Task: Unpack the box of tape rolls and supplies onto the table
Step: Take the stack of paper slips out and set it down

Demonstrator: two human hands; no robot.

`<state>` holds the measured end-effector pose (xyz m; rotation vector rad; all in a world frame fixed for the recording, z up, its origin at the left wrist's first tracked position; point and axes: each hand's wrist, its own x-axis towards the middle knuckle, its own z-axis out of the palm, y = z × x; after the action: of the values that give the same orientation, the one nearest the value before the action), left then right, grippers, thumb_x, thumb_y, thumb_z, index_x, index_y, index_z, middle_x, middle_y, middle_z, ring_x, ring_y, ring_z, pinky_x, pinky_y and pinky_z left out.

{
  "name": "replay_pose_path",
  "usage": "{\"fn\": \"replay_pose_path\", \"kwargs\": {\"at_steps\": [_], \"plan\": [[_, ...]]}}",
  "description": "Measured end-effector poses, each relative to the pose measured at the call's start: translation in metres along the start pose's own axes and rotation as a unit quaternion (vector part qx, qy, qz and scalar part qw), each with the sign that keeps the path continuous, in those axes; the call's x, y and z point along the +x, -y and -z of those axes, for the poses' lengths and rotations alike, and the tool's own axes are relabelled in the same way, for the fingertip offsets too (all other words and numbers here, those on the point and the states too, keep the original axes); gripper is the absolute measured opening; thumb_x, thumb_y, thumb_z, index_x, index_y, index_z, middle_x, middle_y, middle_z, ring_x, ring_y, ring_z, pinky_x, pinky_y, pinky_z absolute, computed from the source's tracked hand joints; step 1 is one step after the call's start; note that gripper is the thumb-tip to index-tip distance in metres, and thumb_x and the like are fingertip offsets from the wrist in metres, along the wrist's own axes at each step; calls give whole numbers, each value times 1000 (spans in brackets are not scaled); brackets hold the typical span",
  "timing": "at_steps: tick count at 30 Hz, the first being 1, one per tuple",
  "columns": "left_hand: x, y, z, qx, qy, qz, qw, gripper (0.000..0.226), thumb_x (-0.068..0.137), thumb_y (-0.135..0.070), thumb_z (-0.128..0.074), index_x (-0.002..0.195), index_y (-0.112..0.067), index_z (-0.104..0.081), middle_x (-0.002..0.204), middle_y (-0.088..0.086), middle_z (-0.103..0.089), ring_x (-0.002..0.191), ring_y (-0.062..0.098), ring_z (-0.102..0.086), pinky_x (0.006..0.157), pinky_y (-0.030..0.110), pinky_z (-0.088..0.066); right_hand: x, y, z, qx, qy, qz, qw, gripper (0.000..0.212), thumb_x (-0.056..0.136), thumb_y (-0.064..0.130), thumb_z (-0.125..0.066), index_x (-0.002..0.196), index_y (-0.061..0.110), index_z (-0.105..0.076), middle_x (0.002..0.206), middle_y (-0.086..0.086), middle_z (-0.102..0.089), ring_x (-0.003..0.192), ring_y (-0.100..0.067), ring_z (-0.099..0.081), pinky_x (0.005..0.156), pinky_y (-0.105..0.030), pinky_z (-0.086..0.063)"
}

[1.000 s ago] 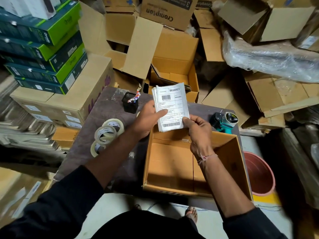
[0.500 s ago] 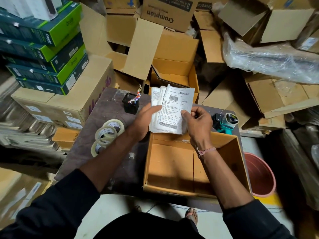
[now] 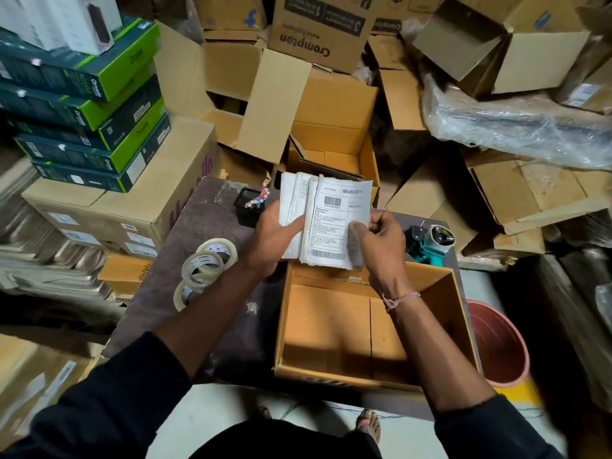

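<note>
Left hand [image 3: 270,240]: grip pinched the white printed label stack [image 3: 326,220].
Right hand [image 3: 377,246]: grip pinched the stack too.
Below: open brown cardboard box [image 3: 331,326].
Left on worktop [image 3: 198,220]: clear tape rolls [image 3: 205,266].

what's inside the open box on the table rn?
The open box shows only a bare cardboard floor; no items visible. The right hand, its forearm and the stack of shipping labels, also gripped by the left hand, cover the box's far edge.

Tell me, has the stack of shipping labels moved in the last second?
Yes. The stack of shipping labels has fanned out and slid slightly right, towards the tape dispenser, held in both the left hand and right hand.
</note>
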<state>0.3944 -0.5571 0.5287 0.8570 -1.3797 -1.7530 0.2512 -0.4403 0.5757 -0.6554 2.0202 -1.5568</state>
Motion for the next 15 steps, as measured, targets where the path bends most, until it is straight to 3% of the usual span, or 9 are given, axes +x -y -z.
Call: {"fn": "replay_pose_path", "kwargs": {"at_steps": [3,5,9,12,15], "plan": [[1,0,-2,-17,-5,17,1000,41,95,-15,-72,135,-10,-63,127,6,-73,118,23,-69,102,45,-55,2,-3,0,-29,-21,15,999,16,90,6,-66,95,1,-52,108,-10,-69,103,-20,-70,87,-40,-62],[2,-2,-3,-66,-6,58,996,33,102,-17,-62,134,-9,-63,123,8,-74,115,25,-71,100,43,-56,3,-4,0,-35,-26,16,999,18,91,8,-65,101,0,-52,106,-6,-69,102,-20,-70,84,-40,-62],[4,-1,0,-88,-28,91,992,40,97,-21,-58,134,-7,-64,120,13,-75,111,31,-72,98,46,-56,3,-3,2,-29,-36,18,999,13,94,6,-61,103,4,-52,103,7,-65,96,-6,-66,61,-11,-54],[3,-2,-1,-59,-28,68,996,36,103,-10,-51,137,-3,-60,122,12,-73,110,26,-72,93,37,-58,5,0,5,-10,-56,10,998,16,97,7,-57,110,9,-48,101,12,-61,88,-1,-62,53,-6,-48],[5,-1,-1,-50,-23,54,997,36,104,-8,-49,139,-1,-58,129,15,-70,118,30,-68,102,41,-54,9,1,11,17,-91,12,996,17,96,4,-55,109,12,-45,95,11,-58,83,0,-58,53,-4,-45]]}}
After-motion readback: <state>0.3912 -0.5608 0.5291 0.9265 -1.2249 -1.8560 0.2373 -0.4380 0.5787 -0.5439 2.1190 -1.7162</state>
